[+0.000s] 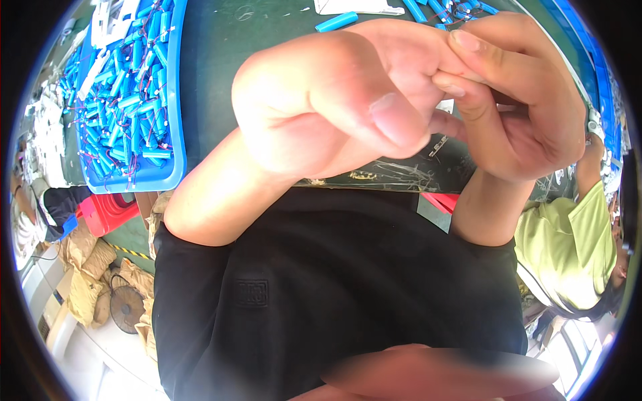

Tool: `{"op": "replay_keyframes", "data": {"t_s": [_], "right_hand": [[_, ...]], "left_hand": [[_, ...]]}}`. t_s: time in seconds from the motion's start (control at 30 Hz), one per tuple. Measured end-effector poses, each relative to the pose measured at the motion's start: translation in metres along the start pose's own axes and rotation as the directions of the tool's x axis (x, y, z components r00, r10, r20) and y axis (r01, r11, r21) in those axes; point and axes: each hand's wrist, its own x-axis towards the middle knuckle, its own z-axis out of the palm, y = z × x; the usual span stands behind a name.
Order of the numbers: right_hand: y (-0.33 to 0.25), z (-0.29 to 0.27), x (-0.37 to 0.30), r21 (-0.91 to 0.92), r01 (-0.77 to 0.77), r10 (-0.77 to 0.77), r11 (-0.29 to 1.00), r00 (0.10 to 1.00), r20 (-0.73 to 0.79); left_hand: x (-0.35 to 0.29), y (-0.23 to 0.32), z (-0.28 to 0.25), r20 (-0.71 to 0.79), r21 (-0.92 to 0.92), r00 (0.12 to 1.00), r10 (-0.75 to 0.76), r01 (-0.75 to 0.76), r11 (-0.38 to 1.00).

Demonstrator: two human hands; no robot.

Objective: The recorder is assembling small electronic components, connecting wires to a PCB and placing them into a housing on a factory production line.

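Both my hands are raised close together in front of my chest, above the dark green table (214, 73). My left hand (334, 100) is partly curled, its thumb pointing right and its fingers reaching toward the other hand. Thumb and index finger of my right hand (521, 100) are bent in a pinch against the left fingers. Whatever lies between the fingertips is hidden or too small to name. Beyond the hands, a blue cylindrical battery cell (336, 22) lies on the table, with more blue cells (438, 10) to its right.
At the left, a blue tray (176, 113) holds many blue battery cells (137, 100) with thin wires, plus white plastic parts (110, 23). Lower left are a red crate (110, 214), brown sacks (83, 294) and a fan (127, 305). A person in a yellow-green shirt (568, 234) is at the right.
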Motion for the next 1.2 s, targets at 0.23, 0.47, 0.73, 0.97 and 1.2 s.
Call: {"op": "replay_keyframes", "data": {"t_s": [0.23,0.47,0.73,0.97,1.2], "right_hand": [[0.005,0.002,-0.002,-0.047,-0.046,0.046,0.998,0.999,-0.001],[0.052,0.047,-0.010,0.400,-0.136,0.213,0.906,0.965,-0.155],[0.038,0.004,-0.017,-0.166,-0.321,0.353,0.932,0.907,0.230],[0.032,0.004,-0.006,-0.225,-0.336,0.390,0.915,0.880,0.271],[0.026,0.019,-0.006,-0.338,-0.208,0.267,0.918,0.954,0.138]], "left_hand": [[-0.001,0.005,0.007,-0.199,0.039,0.978,-0.057,0.066,0.997],[0.010,0.028,0.001,-0.240,0.275,0.965,-0.104,0.170,0.946],[0.016,0.015,-0.014,-0.536,0.113,0.818,-0.210,0.316,0.942],[0.013,0.019,-0.028,-0.386,0.060,0.888,-0.250,0.295,0.954],[0.010,0.020,-0.039,-0.346,0.162,0.911,-0.226,0.296,0.942]]}}
